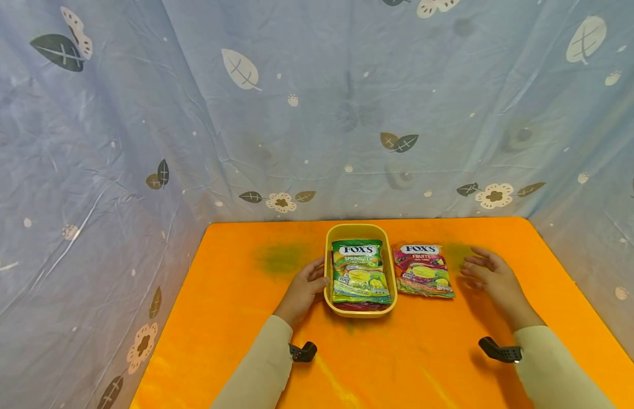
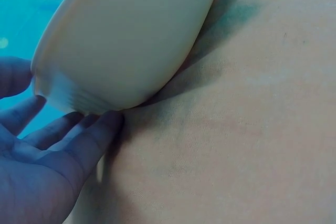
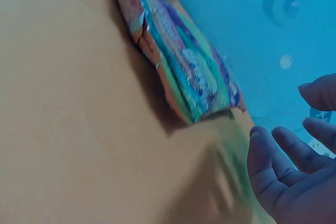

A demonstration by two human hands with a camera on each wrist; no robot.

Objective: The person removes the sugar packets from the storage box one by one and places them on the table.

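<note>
A yellow plastic tub [image 1: 392, 284] stands on the table, with a green FOX'S Spring Tea candy bag [image 1: 362, 272] lying face up in it. Under that bag, the edge of a dark red packet [image 1: 362, 307] shows. My left hand [image 1: 303, 291] holds the tub's left side; in the left wrist view the thumb is at the rim and the fingers [image 2: 107, 129] lie along the outer wall. To the tub's right lies a FOX'S Fruits candy bag [image 1: 423, 271]. Off this bag's right side, my right hand [image 1: 496, 281] is held with loosely bent fingers, gripping nothing.
The table [image 1: 235, 341] has an orange cover with greenish smudges. Blue curtains [image 1: 317, 113] with a leaf and flower print hang behind it and on both sides. A black strap [image 1: 303, 352] is on each wrist.
</note>
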